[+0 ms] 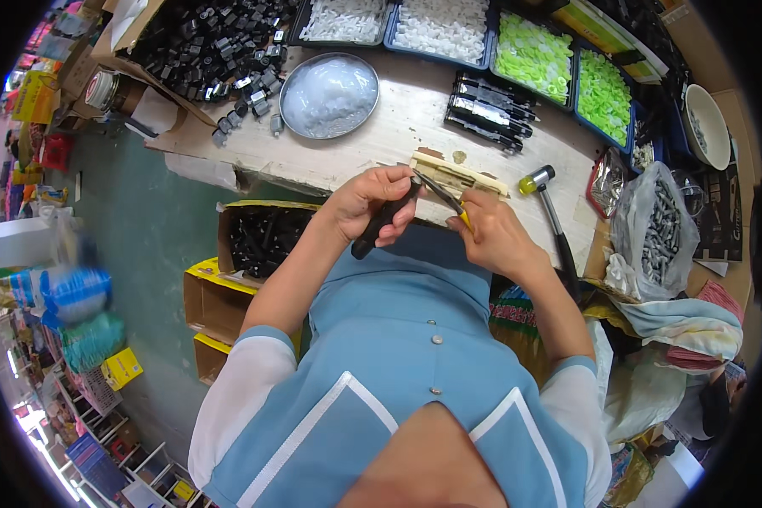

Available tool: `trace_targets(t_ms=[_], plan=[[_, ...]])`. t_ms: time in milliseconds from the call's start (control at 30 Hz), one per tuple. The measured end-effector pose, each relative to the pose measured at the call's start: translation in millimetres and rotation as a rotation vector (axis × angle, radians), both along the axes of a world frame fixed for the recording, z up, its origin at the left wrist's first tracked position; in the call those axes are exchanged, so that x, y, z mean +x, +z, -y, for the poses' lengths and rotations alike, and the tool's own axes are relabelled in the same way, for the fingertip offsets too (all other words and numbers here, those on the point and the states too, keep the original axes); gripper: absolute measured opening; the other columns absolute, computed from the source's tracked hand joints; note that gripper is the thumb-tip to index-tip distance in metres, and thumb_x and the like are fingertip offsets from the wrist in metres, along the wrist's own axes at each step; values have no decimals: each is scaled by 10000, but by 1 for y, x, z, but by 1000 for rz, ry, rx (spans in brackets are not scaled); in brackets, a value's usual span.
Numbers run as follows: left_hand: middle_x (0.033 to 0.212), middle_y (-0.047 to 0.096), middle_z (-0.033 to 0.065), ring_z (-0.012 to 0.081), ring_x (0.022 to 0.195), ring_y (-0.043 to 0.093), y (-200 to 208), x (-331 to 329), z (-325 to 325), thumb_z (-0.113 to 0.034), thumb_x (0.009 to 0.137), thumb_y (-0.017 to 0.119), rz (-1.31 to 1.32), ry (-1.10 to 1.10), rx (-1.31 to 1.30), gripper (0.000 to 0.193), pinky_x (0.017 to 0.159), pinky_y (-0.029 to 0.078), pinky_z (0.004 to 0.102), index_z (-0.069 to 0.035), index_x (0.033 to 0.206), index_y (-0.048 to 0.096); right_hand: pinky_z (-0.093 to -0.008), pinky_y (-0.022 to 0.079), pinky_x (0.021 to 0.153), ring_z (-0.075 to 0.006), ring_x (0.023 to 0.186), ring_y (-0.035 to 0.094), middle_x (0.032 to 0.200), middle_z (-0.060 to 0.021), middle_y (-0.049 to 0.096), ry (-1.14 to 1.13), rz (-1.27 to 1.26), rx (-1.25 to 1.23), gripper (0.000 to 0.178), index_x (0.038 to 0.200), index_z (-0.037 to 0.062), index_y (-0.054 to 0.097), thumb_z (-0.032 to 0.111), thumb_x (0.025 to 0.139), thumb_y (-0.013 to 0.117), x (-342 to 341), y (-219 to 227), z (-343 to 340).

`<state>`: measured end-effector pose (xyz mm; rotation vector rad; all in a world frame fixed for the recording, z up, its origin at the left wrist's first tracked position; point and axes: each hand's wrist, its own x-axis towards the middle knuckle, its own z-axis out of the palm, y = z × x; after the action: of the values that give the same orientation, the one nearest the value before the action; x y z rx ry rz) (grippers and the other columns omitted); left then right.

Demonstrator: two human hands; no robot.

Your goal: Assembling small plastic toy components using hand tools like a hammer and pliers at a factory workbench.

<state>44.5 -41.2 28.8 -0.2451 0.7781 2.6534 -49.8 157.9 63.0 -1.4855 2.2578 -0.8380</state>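
Observation:
My left hand [371, 203] is closed round a long black handle-shaped part [376, 230], held at a slant above the table's near edge. My right hand [497, 233] grips slim pliers [442, 194] with yellow handles. Their dark metal tips reach the upper end of the black part, by my left fingertips; whether they pinch anything there is too small to tell. Just beyond both hands lies a pale yellow wooden block [483, 180] with a groove in it. Several glossy black parts [491, 110] lie in a row farther back.
A hammer [554, 212] lies right of my right hand. Behind stand a round metal dish [378, 91], a heap of small black pieces [220, 59], trays of white pieces [440, 30] and green pieces [529, 55]. A plastic bag of metal parts [662, 224] sits at right; boxes [220, 296] stand lower left.

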Motion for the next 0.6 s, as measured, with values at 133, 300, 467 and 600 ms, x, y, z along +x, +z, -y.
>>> trace_targets(t_ms=[133,300,467,600], plan=[[583,543,80,136,391,483,-5,5,-3,-161,874,536,-48,1,70,166,330,374,246,-15,955,535,-410,447,602,-364,676,537,763,-183,524,-5,-27,21,187,676,-45,508,77,763,620,7,4,1],[573,537,37,98,427,493,5,10,-16,-143,866,556,25,199,-535,164,397,396,245,-14,966,541,-411,457,619,-353,694,549,763,-178,531,-69,-24,85,173,691,-56,535,83,768,602,12,3,5],[601,545,76,111,524,533,5,4,-31,-78,838,564,-285,527,-1425,177,487,416,261,22,981,536,-410,463,630,-347,697,554,763,-181,533,-117,-41,73,155,715,-71,565,74,758,595,17,0,10],[624,531,-7,30,494,444,9,-10,-33,-90,853,575,-476,723,-1513,194,437,356,190,7,1019,551,-407,461,623,-342,702,546,754,-181,520,-171,-128,-48,139,727,-73,561,61,744,595,17,0,13]])
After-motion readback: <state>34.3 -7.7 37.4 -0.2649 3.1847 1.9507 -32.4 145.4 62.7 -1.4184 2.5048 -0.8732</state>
